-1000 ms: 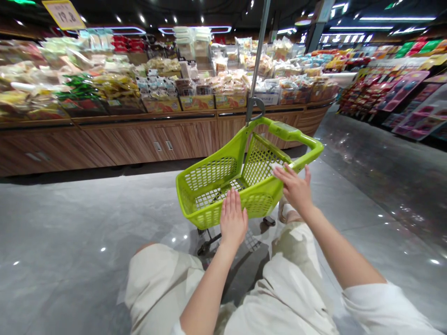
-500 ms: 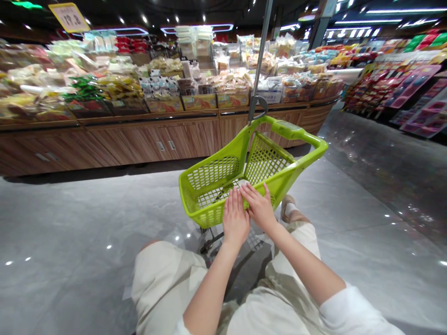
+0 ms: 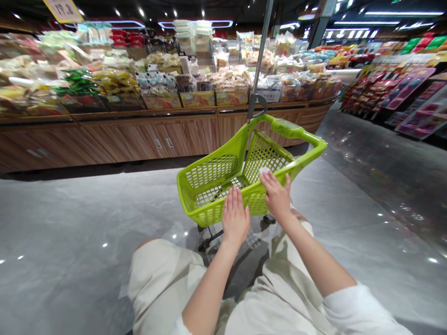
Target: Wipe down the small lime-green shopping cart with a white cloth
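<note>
A lime-green plastic shopping cart (image 3: 209, 174) stands on the grey floor right in front of my knees. My left hand (image 3: 234, 218) lies flat and open against the outside of the basket's near wall, fingers together and pointing up. My right hand (image 3: 277, 195) rests on the basket's near right rim, just below the green handle (image 3: 289, 128). It presses a small white cloth (image 3: 264, 171) against the plastic; only a corner of the cloth shows past the fingertips. My legs in pale trousers fill the bottom of the view.
A grey metal pole (image 3: 260, 56) rises from the cart's far side. Behind it runs a long wooden display counter (image 3: 139, 135) piled with packaged food, under a yellow price sign (image 3: 63, 8). Shelves of colourful goods (image 3: 401, 93) line the aisle at right. Glossy grey floor (image 3: 70, 223) surrounds the cart.
My right hand slid with the cloth from the right rim toward my left hand, then back right along the rim. My left hand stayed on the basket wall.
</note>
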Action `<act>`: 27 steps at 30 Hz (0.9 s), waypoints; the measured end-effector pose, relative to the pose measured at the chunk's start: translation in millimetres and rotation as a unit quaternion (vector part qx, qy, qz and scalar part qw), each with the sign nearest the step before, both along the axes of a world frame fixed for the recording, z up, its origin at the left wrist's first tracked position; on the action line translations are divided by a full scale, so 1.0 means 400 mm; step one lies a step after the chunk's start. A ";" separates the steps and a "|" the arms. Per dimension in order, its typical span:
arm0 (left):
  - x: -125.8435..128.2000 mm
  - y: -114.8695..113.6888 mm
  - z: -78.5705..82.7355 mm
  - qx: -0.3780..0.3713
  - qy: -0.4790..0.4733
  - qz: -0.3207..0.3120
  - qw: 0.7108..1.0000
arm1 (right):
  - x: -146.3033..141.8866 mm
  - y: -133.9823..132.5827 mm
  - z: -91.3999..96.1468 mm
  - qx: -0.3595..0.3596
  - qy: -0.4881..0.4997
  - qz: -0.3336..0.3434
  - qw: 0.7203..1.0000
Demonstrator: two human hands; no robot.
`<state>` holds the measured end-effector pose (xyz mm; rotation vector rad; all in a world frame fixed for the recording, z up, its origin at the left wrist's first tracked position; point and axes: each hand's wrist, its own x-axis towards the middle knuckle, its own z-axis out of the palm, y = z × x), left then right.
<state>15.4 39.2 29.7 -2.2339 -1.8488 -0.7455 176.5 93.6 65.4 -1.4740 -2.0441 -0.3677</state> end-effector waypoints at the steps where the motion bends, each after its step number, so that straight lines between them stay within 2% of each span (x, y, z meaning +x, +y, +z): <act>1: 0.000 0.001 -0.001 0.000 0.002 0.001 1.000 | -0.047 -0.017 -0.015 -0.014 0.005 0.029 0.999; 4: -0.001 0.004 -0.005 -0.004 0.013 0.003 1.000 | -0.141 -0.054 -0.043 -0.042 0.022 0.087 0.995; 7: -0.005 0.005 -0.006 -0.005 0.019 0.008 1.000 | -0.133 -0.060 -0.042 -0.051 0.001 0.119 0.992; 10: -0.007 0.003 -0.003 -0.001 0.014 0.005 1.000 | -0.038 -0.036 -0.015 -0.038 -0.036 0.113 0.992; 14: -0.006 0.002 0.002 -0.005 0.005 0.002 1.000 | 0.124 0.024 0.038 0.013 -0.039 0.023 0.999; 17: -0.002 0.002 0.002 -0.006 0.002 0.001 1.000 | 0.183 0.059 0.056 0.059 -0.008 -0.054 0.997; 19: 0.000 0.002 0.001 -0.003 0.001 -0.001 1.000 | 0.163 0.060 0.047 0.069 0.014 -0.083 0.994; 21: 0.002 0.001 -0.001 0.001 -0.001 -0.002 1.000 | 0.098 0.041 0.023 0.052 0.021 -0.071 0.996; 25: 0.001 0.002 -0.004 0.005 -0.004 -0.004 1.000 | -0.082 -0.025 -0.034 -0.011 0.026 0.028 0.999; 27: -0.001 0.004 -0.007 0.003 0.001 -0.003 1.000 | -0.143 -0.049 -0.052 -0.031 0.037 0.063 0.997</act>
